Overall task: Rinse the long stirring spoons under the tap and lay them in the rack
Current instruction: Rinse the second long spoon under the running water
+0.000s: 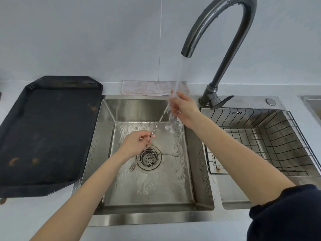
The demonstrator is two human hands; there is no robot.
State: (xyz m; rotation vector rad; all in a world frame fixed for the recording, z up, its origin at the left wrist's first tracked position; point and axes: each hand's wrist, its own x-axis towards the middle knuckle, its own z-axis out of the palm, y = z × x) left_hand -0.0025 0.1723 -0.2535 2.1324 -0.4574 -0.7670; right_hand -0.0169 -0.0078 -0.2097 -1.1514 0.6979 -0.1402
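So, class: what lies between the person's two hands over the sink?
In the head view, a twisted long spoon spans from the left hand up to the right hand, under the tap's water stream.

Pale grey wall (pixel 86 32), light countertop (pixel 52 220), perhaps stained cloth (pixel 152 87), black tray (pixel 48 133)

I see the sink basin (pixel 107 136) at centre, its drain strainer (pixel 148 159) on the floor. A second spoon (pixel 167 154) lies across the strainer, pointing right. Left of the basin, a tray (pixel 48 136) rests on the counter (pixel 34 214). Right of it, a wire rack (pixel 260 141) sits in the second basin. The tap (pixel 217 49) stands behind, between both basins, its spout over the centre basin. A cloth (pixel 147 87) lies behind the basin against the wall. My left hand (pixel 134 145) and right hand (pixel 184 108) hold a stirring spoon (pixel 159 123) above the basin, under the water stream (pixel 178 75).
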